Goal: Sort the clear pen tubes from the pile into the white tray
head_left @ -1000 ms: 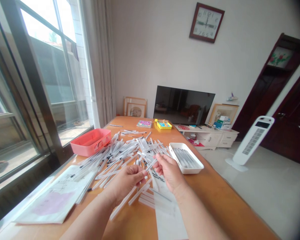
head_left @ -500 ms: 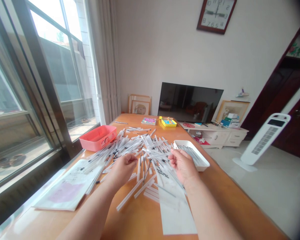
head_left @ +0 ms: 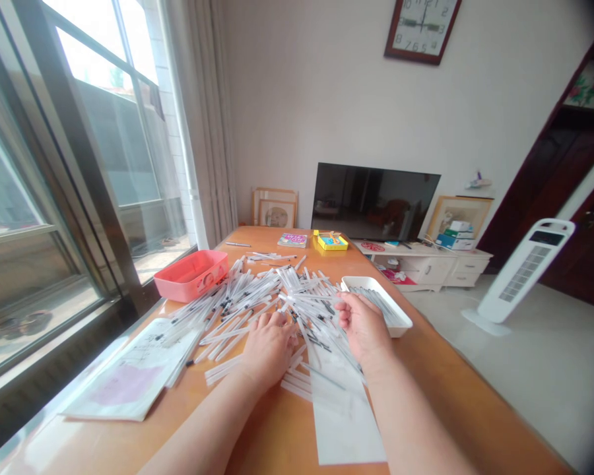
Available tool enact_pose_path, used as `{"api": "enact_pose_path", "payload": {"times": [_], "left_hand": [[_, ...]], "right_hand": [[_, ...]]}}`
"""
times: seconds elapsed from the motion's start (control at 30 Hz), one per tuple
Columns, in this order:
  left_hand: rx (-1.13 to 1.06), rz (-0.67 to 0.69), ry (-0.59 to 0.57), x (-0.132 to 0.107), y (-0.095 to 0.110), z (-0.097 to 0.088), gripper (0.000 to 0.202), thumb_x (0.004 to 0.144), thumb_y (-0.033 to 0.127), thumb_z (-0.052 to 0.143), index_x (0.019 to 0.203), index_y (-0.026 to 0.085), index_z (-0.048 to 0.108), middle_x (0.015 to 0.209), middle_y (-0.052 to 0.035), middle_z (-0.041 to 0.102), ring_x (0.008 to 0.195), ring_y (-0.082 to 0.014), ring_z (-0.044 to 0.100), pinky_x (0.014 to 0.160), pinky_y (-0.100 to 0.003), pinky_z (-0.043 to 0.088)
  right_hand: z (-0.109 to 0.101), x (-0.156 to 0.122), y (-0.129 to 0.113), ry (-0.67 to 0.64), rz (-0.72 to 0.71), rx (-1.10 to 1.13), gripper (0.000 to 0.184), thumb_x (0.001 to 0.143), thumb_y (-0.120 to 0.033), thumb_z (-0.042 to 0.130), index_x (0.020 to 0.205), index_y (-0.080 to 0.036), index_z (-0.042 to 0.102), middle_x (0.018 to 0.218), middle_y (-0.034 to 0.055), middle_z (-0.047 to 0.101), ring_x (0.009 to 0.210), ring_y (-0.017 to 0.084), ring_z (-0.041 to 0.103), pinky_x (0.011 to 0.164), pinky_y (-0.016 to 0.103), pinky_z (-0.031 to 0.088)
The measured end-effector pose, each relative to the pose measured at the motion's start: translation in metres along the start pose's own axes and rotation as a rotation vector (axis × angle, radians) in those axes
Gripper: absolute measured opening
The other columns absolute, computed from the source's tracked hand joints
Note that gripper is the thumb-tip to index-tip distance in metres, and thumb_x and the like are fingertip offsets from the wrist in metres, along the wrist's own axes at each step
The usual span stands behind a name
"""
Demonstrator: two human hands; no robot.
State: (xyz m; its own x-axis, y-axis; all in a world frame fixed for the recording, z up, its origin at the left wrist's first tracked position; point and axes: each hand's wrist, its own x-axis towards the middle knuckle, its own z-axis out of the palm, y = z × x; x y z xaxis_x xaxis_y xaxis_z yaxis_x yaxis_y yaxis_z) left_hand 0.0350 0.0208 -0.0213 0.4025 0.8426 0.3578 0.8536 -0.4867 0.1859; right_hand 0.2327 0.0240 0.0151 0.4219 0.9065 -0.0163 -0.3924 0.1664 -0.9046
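Observation:
A wide heap of clear pen barrels [head_left: 257, 290], several with dark tips or caps, spreads over the wooden table. My left hand [head_left: 271, 346] rests palm down on the near part of the heap, its fingers spread over the barrels; its fingertips are partly hidden. Beside the white tray, my right hand [head_left: 363, 326] is closed, with a clear pen barrel [head_left: 321, 298] pinched at its thumb and fingers. The white tray [head_left: 403, 321] holds many thin grey refills. Under my right wrist lies a white paper sheet [head_left: 346, 422].
A pink basket [head_left: 191, 284] stands at the table's left edge, above a booklet [head_left: 123, 379]. Farther back are a pen [head_left: 238, 245], a colourful book [head_left: 292, 240] and a yellow box [head_left: 331, 243]. A white tower fan [head_left: 525, 270] stands on the floor at right.
My left hand has moved right and down onto the barrels, its fingers opening from a pinch. Several loose barrels near it have shifted left. My right hand stays nearly in place.

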Motion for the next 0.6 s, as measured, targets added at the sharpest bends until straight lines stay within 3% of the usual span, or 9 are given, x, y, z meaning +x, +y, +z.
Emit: {"api": "enact_pose_path", "payload": {"times": [0.3, 0.6], "left_hand": [[-0.098, 0.017, 0.013, 0.0031, 0.0016, -0.0016, 0.020, 0.078, 0.019, 0.063, 0.096, 0.027, 0.068, 0.105, -0.0064, 0.063, 0.107, -0.0281, 0.050, 0.098, -0.042, 0.035], [-0.309, -0.005, 0.041, 0.0038, -0.0031, 0.0002, 0.011, 0.075, 0.015, 0.064, 0.082, 0.023, 0.063, 0.095, -0.0061, 0.066, 0.097, -0.0263, 0.054, 0.088, -0.039, 0.039]], "right_hand": [[-0.0012, 0.0017, -0.0013, 0.044, -0.010, 0.072, 0.023, 0.072, -0.036, 0.075, 0.076, -0.017, 0.062, 0.063, 0.0034, 0.065, 0.047, 0.008, 0.044, 0.040, 0.018, 0.030], [-0.0027, 0.0037, -0.0015, 0.032, 0.024, 0.106, 0.028, 0.068, -0.036, 0.079, 0.072, -0.019, 0.058, 0.062, 0.0021, 0.066, 0.046, 0.009, 0.046, 0.040, 0.021, 0.032]]}}
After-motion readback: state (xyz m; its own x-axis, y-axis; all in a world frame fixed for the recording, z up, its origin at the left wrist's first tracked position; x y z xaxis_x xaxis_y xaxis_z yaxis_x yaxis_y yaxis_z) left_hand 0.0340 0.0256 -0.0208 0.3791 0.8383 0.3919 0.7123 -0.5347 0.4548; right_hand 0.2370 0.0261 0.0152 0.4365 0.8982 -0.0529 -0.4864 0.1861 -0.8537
